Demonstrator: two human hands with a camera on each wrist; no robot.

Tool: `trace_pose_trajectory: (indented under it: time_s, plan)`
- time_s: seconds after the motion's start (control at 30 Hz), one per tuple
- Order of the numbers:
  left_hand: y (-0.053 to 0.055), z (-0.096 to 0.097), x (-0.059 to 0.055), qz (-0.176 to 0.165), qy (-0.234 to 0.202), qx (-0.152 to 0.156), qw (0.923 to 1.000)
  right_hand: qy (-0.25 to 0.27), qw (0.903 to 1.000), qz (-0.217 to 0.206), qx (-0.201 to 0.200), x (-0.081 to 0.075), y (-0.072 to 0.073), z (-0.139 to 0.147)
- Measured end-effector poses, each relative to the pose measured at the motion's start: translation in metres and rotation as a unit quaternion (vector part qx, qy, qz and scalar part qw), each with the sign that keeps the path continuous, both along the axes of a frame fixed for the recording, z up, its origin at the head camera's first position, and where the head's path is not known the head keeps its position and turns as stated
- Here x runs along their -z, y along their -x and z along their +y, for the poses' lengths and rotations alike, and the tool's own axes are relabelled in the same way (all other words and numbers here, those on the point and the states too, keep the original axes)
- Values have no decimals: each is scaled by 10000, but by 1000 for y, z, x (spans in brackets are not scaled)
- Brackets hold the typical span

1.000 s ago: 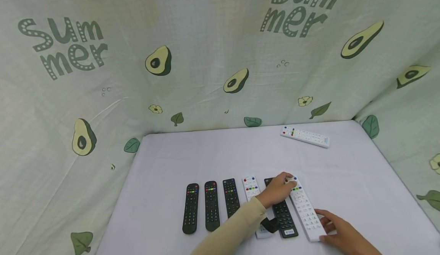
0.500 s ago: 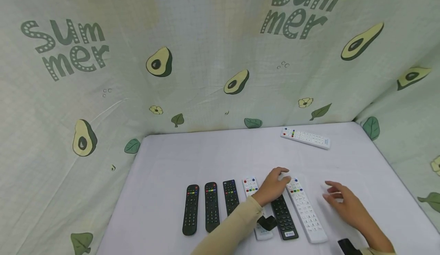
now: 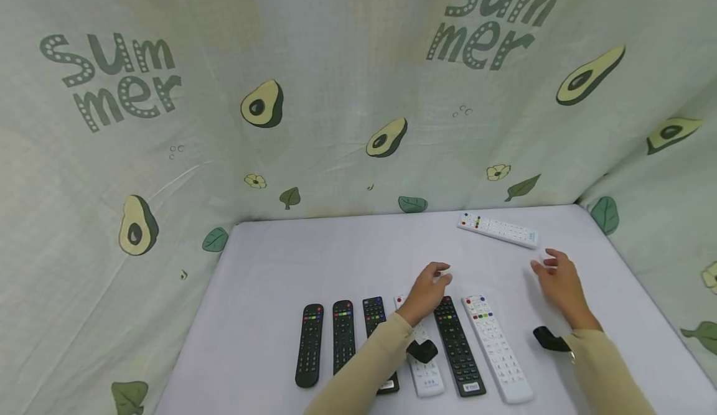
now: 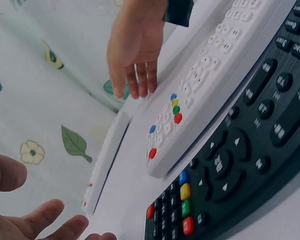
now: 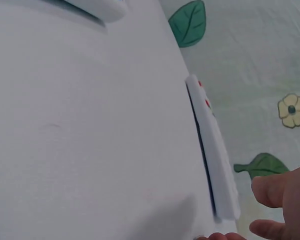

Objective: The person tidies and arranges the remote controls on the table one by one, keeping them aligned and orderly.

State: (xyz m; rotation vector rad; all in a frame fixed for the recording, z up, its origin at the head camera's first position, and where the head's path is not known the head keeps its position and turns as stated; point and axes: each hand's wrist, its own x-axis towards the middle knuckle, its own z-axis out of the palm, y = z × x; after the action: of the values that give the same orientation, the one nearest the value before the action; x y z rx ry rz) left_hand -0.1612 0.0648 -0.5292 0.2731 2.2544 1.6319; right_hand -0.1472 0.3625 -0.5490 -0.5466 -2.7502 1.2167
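Observation:
My left hand (image 3: 427,292) is held over the upper end of a white remote control (image 3: 427,374) in the row, its fingers relaxed and holding nothing. My right hand (image 3: 562,283) hovers, loosely bent, just below a lone white remote control (image 3: 498,229) that lies slanted near the table's back edge. Between the hands are a black remote control (image 3: 460,346) and, at the row's right end, a larger white remote control (image 3: 498,349). In the right wrist view the lone white remote (image 5: 213,150) lies beside my thumb, apart from it.
Further left in the row lie several black remote controls (image 3: 309,345), the third partly hidden by my left sleeve. The white table (image 3: 269,253) ends at a hanging cloth (image 3: 325,91) printed with avocados behind it and to the sides.
My right hand has let go of the right-end white remote and moved up toward the lone one. My left hand has left that same remote and drawn back to the left.

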Motion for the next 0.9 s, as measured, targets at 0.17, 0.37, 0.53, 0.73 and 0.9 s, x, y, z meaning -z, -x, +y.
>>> trace_pose_trajectory:
  time_s: [0.17,0.37,0.53,0.73,0.9]
  plan:
    - [9,-3,1,-54,-41,-160,9998,-31,9999,8,-106,0,26,11]
    - [17,-6,6,-111,-130,-268,9995,67,9995,-257,-199,2,53,24]
    - [25,-9,11,-244,-465,-340,9980,349,9984,-443,-88,0,66,28]
    - [36,-11,10,-567,-883,-454,9934,408,9985,-359,-24,3,72,32]
    - [47,-8,6,-710,-923,-607,9913,639,9977,-232,-41,8,75,34]
